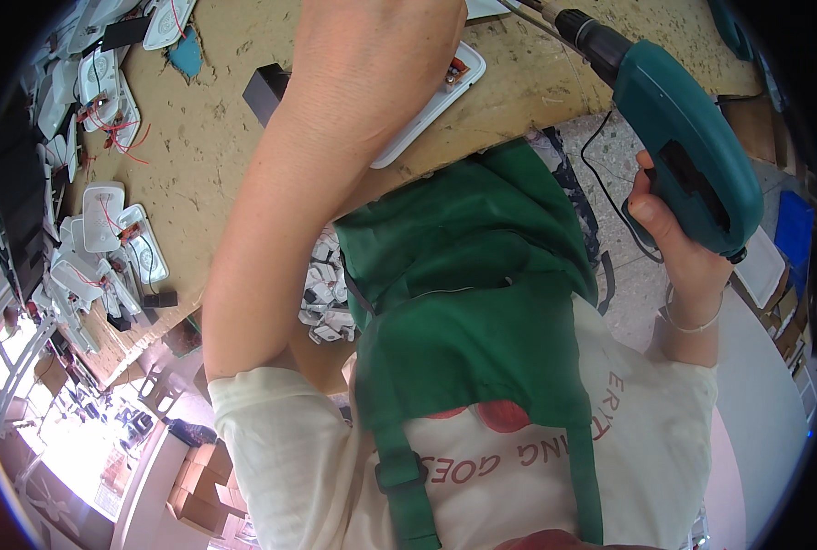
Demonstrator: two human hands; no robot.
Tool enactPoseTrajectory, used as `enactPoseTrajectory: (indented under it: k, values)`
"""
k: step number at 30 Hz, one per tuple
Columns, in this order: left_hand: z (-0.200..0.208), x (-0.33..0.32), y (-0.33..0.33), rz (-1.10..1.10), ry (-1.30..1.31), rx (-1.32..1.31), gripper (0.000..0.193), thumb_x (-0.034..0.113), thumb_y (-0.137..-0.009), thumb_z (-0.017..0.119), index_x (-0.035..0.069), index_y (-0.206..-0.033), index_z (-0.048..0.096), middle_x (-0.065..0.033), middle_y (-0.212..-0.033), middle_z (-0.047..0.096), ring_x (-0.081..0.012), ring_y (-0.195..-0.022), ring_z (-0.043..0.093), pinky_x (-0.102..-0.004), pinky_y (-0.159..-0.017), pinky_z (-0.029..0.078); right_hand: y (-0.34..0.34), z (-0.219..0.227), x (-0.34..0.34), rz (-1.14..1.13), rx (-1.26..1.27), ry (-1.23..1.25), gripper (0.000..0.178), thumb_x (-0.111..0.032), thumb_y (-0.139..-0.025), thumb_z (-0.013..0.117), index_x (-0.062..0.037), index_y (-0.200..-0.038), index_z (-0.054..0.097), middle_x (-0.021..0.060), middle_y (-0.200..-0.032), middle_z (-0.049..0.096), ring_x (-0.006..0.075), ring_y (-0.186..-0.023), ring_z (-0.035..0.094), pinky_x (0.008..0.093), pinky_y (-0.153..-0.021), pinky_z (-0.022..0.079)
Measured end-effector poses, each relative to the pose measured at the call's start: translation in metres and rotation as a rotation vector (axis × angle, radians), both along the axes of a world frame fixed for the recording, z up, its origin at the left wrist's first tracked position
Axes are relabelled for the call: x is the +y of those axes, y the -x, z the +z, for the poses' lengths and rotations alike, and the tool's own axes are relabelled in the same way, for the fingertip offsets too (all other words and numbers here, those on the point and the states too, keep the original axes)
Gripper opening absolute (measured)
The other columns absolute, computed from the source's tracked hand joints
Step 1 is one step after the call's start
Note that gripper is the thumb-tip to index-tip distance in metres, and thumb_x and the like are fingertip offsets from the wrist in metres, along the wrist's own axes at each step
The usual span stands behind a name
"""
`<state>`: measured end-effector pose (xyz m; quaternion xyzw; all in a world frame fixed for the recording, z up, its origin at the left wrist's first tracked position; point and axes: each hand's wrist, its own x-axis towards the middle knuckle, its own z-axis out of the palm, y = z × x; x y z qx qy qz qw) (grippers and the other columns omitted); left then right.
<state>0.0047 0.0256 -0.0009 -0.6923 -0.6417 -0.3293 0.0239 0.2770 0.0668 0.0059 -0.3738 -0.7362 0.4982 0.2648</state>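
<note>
My right hand [670, 215] is wrapped around the handle of a teal power drill [674, 119]. The drill's black chuck [594, 41] points up and to the left, towards the top edge of the view. My left hand [386, 60] reaches across the table, back of the hand up; its fingers are out of sight. Under and beside that hand lies a white plastic housing [419, 126], partly covered, with small red and copper-coloured electronic parts [456, 71] in it. Close to my left wrist sits a small black block [264, 93].
The worn tan table [188, 119] carries several white plastic housings [103, 217] with red and black wires at the left. More white parts [326, 298] are heaped below the table edge. A black cord [592, 156] hangs by the drill. Cardboard boxes [205, 486] stand at the lower left.
</note>
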Motion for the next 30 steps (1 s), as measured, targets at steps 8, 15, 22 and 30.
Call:
enactPoseTrajectory:
  k: [8, 15, 22, 30]
  values:
    - [0.0014, -0.0003, -0.0015, 0.006, -0.029, 0.032, 0.006, -0.002, -0.075, 0.056, -0.008, -0.074, 0.055, -0.025, -0.094, 0.056, -0.0418, -0.086, 0.054, -0.045, -0.078, 0.045, 0.0019, 0.0009, -0.0018, 0.011, 0.003, 0.0, 0.032, -0.006, -0.071, 0.084, 0.0009, -0.098, 0.068, 0.004, -0.082, 0.069, 0.0118, -0.072, 0.063, 0.024, -0.068, 0.052]
    - [0.0023, -0.001, -0.0007, -0.018, -0.007, 0.02, 0.006, -0.003, -0.073, 0.057, -0.008, -0.075, 0.054, -0.0247, -0.094, 0.056, -0.0418, -0.085, 0.054, -0.0455, -0.076, 0.045, 0.0051, 0.0009, -0.0019, -0.004, -0.058, -0.013, 0.03, -0.011, -0.071, 0.085, -0.0006, -0.094, 0.069, 0.003, -0.08, 0.069, 0.0104, -0.071, 0.063, 0.0236, -0.066, 0.052]
    - [-0.001, 0.0005, -0.0002, -0.014, -0.067, 0.045, 0.005, -0.003, -0.074, 0.056, -0.008, -0.074, 0.054, -0.024, -0.094, 0.056, -0.0414, -0.086, 0.054, -0.0447, -0.077, 0.045, 0.0055, 0.0003, -0.0019, -0.024, -0.111, -0.073, 0.03, -0.015, -0.07, 0.086, -0.0018, -0.092, 0.07, 0.0025, -0.078, 0.07, 0.01, -0.068, 0.064, 0.0229, -0.064, 0.052]
    - [-0.0006, -0.0001, 0.0003, -0.026, -0.064, 0.032, 0.005, -0.003, -0.073, 0.057, -0.007, -0.073, 0.054, -0.0237, -0.093, 0.056, -0.0409, -0.085, 0.054, -0.0451, -0.077, 0.044, 0.0048, 0.001, -0.001, 0.031, -0.121, -0.109, 0.029, -0.015, -0.071, 0.086, -0.002, -0.091, 0.069, 0.0021, -0.077, 0.07, 0.0095, -0.067, 0.063, 0.0224, -0.062, 0.051]
